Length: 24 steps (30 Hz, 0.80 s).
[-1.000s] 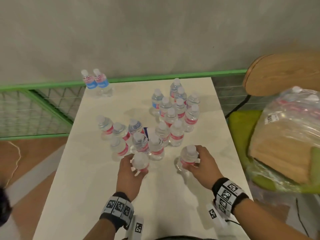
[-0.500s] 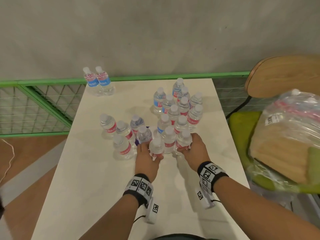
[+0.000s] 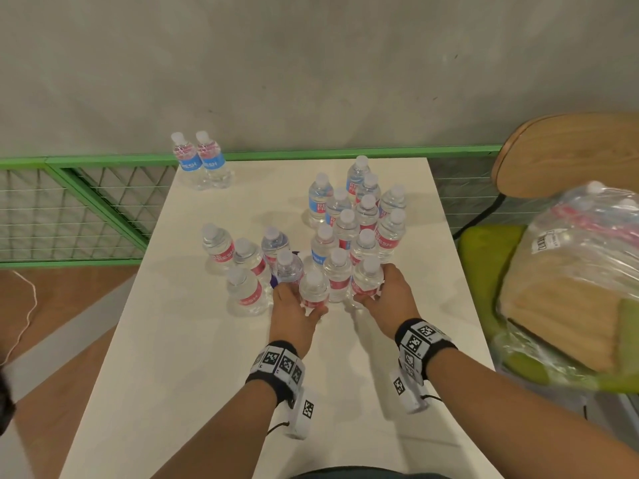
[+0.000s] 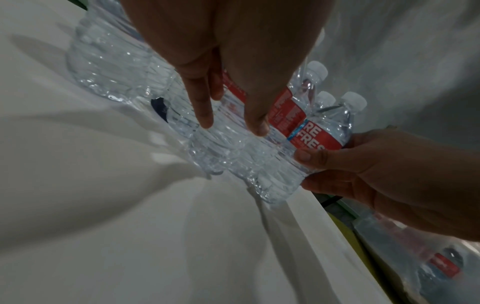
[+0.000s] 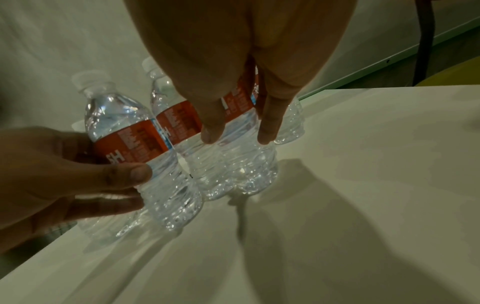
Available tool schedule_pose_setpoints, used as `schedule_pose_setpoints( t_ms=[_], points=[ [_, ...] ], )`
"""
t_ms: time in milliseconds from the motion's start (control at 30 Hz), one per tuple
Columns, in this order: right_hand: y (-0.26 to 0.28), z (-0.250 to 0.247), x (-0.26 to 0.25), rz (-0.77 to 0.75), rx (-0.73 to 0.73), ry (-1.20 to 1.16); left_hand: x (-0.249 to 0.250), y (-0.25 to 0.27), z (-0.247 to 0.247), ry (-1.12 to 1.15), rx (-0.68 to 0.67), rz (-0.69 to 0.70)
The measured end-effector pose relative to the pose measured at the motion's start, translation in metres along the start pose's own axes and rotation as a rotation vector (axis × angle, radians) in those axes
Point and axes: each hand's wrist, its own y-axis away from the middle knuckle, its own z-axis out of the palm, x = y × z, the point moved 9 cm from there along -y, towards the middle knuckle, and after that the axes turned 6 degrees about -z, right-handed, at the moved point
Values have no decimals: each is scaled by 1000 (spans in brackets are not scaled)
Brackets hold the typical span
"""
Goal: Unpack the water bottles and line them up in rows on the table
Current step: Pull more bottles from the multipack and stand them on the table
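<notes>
White worktop [image 3: 214, 357] carries many upright water bottles. Left hand [image 3: 294, 305] grips one bottle [image 3: 314, 288], fingers and thumb curled around its body. Right hand [image 3: 390, 299] grips another bottle [image 3: 367, 276], just to the right. A third bottle [image 3: 338, 274] stands between them. Far right of the right hand, a plastic pack [image 3: 581, 257] lies on a chair [image 3: 484, 257] and holds more bottles.

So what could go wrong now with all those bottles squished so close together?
1. Each hand holds a bottle: the left hand one, the right hand another, both pressed against the packed bunch. A nudge might topple several like bowling pins.
2. The left group looks messy, so the rows may come out crooked.
3. The pack lies on the chair; it might slide off.
</notes>
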Motion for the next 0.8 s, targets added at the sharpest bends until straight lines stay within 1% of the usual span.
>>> schedule_pose_setpoints(
  t_ms=[100, 167, 233, 300, 367, 433, 500, 567, 733, 767, 800],
  points=[
    [0, -3, 2, 8, -77, 17, -8, 7, 0, -7, -16, -62],
    [8, -9, 11, 48, -130, 17, -13, 18, 2, -37, -40, -96],
    [23, -20, 27, 87, -172, 0, -17, 31, 7, -87, -52, -101],
    [43, -35, 49, 107, -222, -6, -19, 46, 17, -172, -97, -90],
    [67, -58, 75, 138, -264, -6, -16, 61, 40, -271, -237, -63],
    [89, -87, 105, 186, -280, 10, -3, 77, 73, -340, -427, -12],
    [104, -121, 136, 251, -253, 35, 21, 90, 111, -380, -591, 60],
    [110, -159, 165, 322, -178, 43, 53, 100, 151, -417, -701, 129],
    [88, -262, 208, 369, 57, 64, 144, 123, 262, -488, -861, 306],
    [82, -278, 223, 420, 103, 67, 162, 130, 285, -494, -895, 355],
    [75, -293, 236, 437, 146, 62, 180, 137, 307, -490, -930, 403]
  ],
)
